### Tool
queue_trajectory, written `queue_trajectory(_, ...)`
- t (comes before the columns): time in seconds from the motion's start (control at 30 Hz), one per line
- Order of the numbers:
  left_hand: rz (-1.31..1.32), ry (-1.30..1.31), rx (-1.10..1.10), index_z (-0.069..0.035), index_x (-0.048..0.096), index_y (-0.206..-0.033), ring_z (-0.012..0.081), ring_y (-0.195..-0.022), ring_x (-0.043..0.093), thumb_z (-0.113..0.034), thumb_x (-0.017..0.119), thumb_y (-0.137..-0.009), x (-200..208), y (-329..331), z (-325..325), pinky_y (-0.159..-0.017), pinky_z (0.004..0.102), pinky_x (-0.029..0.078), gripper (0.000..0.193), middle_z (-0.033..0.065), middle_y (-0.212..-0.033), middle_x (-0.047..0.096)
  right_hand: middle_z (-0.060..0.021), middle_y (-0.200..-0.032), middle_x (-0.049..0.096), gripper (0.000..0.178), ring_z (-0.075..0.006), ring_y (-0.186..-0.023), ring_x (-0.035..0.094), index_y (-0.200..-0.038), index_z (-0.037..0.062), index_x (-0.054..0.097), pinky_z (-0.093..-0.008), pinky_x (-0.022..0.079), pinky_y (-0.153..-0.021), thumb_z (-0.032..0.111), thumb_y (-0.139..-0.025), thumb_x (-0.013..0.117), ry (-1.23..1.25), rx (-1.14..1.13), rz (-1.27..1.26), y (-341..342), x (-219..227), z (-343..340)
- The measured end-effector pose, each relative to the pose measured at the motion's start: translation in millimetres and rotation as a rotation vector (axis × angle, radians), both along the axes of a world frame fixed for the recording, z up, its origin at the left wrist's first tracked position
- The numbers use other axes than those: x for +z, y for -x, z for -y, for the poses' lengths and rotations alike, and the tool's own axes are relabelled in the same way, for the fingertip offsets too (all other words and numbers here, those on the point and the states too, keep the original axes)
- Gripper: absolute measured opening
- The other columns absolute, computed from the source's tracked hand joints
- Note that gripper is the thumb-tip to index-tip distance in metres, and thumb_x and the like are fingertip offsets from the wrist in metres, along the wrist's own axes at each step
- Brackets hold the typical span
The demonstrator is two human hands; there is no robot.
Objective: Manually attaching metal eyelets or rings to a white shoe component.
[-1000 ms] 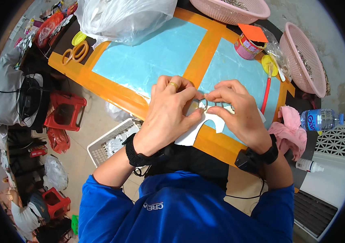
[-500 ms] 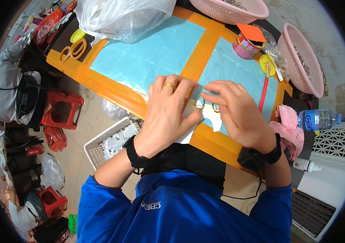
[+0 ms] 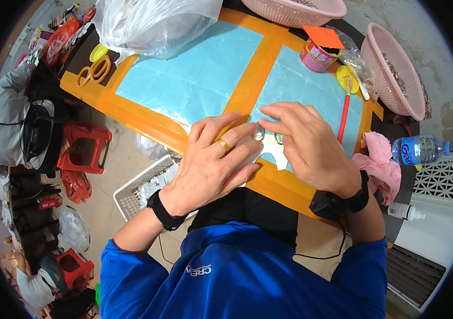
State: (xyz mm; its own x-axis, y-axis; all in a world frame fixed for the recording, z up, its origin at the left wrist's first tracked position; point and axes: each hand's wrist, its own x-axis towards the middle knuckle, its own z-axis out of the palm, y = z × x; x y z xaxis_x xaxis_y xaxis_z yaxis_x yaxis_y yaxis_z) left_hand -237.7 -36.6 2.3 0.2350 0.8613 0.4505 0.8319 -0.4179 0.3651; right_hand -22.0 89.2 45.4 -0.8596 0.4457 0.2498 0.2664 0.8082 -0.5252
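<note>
A white cut-out piece (image 3: 274,159) with a curved notch lies at the table's near edge, partly hidden under both hands. One small oval metal ring (image 3: 259,133) stands out on it between my hands; a second ring (image 3: 278,139) shows partly beneath my right hand. My left hand (image 3: 213,154) lies with its fingers spread over the white piece, a fingertip close to the first ring. My right hand (image 3: 309,146) is bent over the rings, its index fingertip touching the first and its thumb by the second; the exact grip is partly hidden.
The table has blue panels (image 3: 189,80) and orange tape. Around it lie a clear plastic bag (image 3: 157,26), scissors (image 3: 94,71), a pink tin (image 3: 318,56), a red-handled brush (image 3: 344,117), pink baskets (image 3: 391,74), a pink cloth (image 3: 378,167) and a water bottle (image 3: 418,150). A white crate (image 3: 130,199) stands below.
My left hand has spread its fingers and lowered slightly, its fingertips now nearer the first ring. My right hand stays over the rings, its wrist shifted little. The whole view has tilted slightly.
</note>
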Motion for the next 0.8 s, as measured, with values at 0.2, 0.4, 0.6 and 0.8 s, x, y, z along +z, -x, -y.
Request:
queue_trajectory(0.2, -0.008, 0.048, -0.039, -0.016, 0.076, -0.126, 0.0371, -0.150, 0.048, -0.036, 0.085, -0.089, 0, 7, -5, -0.117, 0.0544, 0.040, 0.043, 0.0042, -0.155, 0.062, -0.0174, -0.125, 0.071, 0.035, -0.0366, -0.120, 0.065, -0.123, 0.0047, 0.073, -0.0452, 0.052, -0.098, -0.002, -0.089, 0.069, 0.046, -0.089, -0.104, 3, -19, -4)
queue_trajectory(0.4, -0.021, 0.088, -0.065, -0.016, 0.074, -0.131, 0.0377, -0.155, 0.043, -0.043, 0.082, -0.093, 0, 10, -5, -0.125, 0.0568, 0.034, 0.047, 0.0044, -0.159, 0.059, -0.0093, -0.111, 0.074, 0.017, -0.0367, -0.126, 0.063, -0.103, 0.0063, 0.079, -0.0448, 0.054, -0.100, 0.002, -0.086, 0.079, -0.012, -0.038, -0.123, 9, -24, -12)
queue_trajectory(0.6, -0.042, 0.084, -0.080, -0.015, 0.071, -0.134, 0.0382, -0.156, 0.042, -0.047, 0.081, -0.092, -3, 14, -5, -0.130, 0.0618, 0.028, 0.054, 0.0049, -0.160, 0.058, -0.0071, -0.114, 0.072, 0.012, -0.0377, -0.128, 0.060, -0.096, 0.0069, 0.079, -0.0464, 0.053, -0.102, 0.005, -0.084, 0.081, -0.146, -0.018, -0.086, 12, -22, -6)
queue_trajectory(0.8, -0.017, 0.082, -0.083, -0.014, 0.072, -0.132, 0.0388, -0.156, 0.041, -0.049, 0.080, -0.092, -5, 14, -4, -0.132, 0.0652, 0.023, 0.054, 0.0049, -0.160, 0.057, -0.0060, -0.118, 0.064, 0.014, -0.0354, -0.126, 0.061, -0.087, 0.0078, 0.073, -0.0479, 0.052, -0.100, 0.006, -0.076, 0.081, -0.293, -0.006, -0.090, 22, -19, -5)
